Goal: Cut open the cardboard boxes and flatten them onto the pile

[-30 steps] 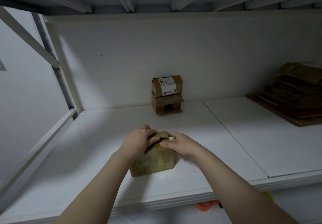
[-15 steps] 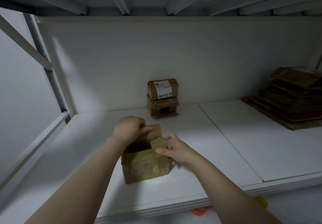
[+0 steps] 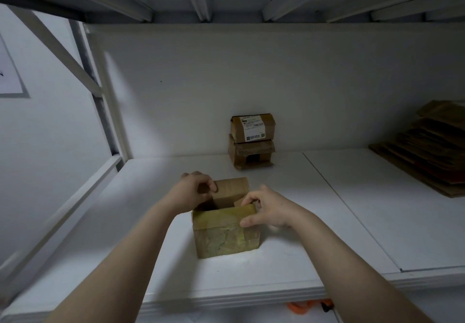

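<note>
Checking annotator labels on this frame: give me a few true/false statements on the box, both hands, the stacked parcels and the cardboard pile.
1. The taped cardboard box under the hands is open at the top. True.
2. The left hand lies flat on the shelf. False: it grips the box's far flap.
3. Two small parcels stand stacked at the back of the shelf, the upper one bearing a white label. True.
4. The pile of flattened cardboard lies at the shelf's left end. False: it lies at the right end.
5. The right hand holds a knife. False: it pinches the box's near right corner, and no knife shows.
</note>
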